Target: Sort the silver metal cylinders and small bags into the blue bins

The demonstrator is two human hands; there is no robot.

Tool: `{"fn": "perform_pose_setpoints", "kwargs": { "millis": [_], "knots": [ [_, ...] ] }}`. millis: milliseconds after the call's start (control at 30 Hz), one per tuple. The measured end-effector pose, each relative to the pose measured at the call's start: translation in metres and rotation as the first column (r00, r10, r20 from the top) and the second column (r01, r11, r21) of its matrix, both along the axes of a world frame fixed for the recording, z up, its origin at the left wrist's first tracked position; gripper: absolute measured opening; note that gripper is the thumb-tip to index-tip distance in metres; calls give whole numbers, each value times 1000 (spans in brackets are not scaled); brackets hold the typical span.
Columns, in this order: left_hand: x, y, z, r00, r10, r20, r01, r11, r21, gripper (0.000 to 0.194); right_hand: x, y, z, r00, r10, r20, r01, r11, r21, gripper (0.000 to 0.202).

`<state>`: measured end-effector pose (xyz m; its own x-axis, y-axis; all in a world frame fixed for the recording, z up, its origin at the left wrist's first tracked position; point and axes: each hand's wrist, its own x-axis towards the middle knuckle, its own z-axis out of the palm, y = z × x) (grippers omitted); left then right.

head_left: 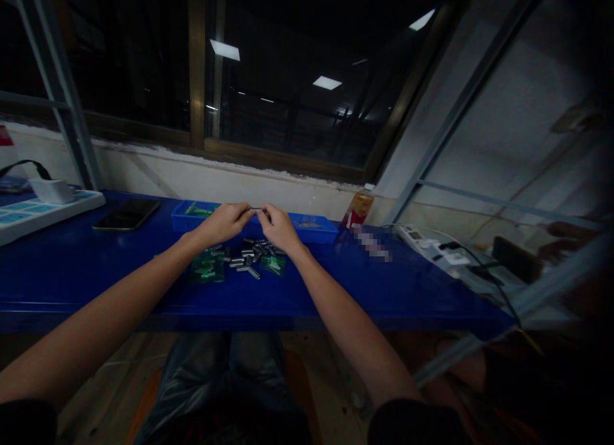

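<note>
Both hands meet above a blue tray [314, 231], pinching a small dark, thin piece [258, 209] between them. My left hand [226, 220] grips its left end, fingers closed. At the other end, my right hand [279, 226] is closed on it too. What kind of piece it is cannot be made out. Below the hands lies a loose pile of short metal cylinders [247, 261]. Green plastic bags of small parts flank the pile, a larger bag [207, 268] on the left and a smaller bag [273, 265] on the right.
A phone [127, 215] and a white power strip [52, 213] lie on the left of the blue table [119, 275]. At the back right stands a drink bottle [359, 208]. Beyond a metal frame post [446, 132], another person's hand [566, 240] is near a dark object.
</note>
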<state>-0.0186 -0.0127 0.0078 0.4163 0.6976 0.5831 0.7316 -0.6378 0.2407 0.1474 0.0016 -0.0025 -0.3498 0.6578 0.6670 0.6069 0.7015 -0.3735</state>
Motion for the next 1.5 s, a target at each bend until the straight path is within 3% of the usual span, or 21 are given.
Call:
{"fn": "perform_pose_setpoints", "kwargs": {
  "millis": [167, 367, 600, 867, 1000, 1300, 1500],
  "knots": [
    [2, 2, -4, 998, -3, -61, 2, 1000, -15, 31, -1, -2, 1, 1000, 1, 6, -1, 999, -35, 24],
    [4, 2, -8, 998, -65, 20, 66, 997, -36, 33, -1, -2, 1, 999, 43, -2, -43, 996, -73, 29],
    [2, 5, -10, 1000, -19, -13, 18, 998, -63, 32, -2, -1, -3, 998, 59, 35, -55, 995, -89, 32],
    [3, -3, -3, 966, -230, 119, 249, 950, -187, 40, 3, -5, 4, 972, 231, -48, -235, 962, -139, 40],
    [4, -6, -1, 983, -171, 62, 179, 970, -168, 41, 3, -5, 5, 974, 223, -37, -226, 958, -178, 39],
    [1, -2, -4, 999, -52, -15, 49, 984, -172, 39, -4, -6, 1, 992, 92, 82, -80, 986, -146, 33],
    [3, -3, -2, 993, 40, -107, -60, 982, -181, 44, -4, -5, 2, 997, 45, 64, -37, 993, -115, 34]
  ]
}}
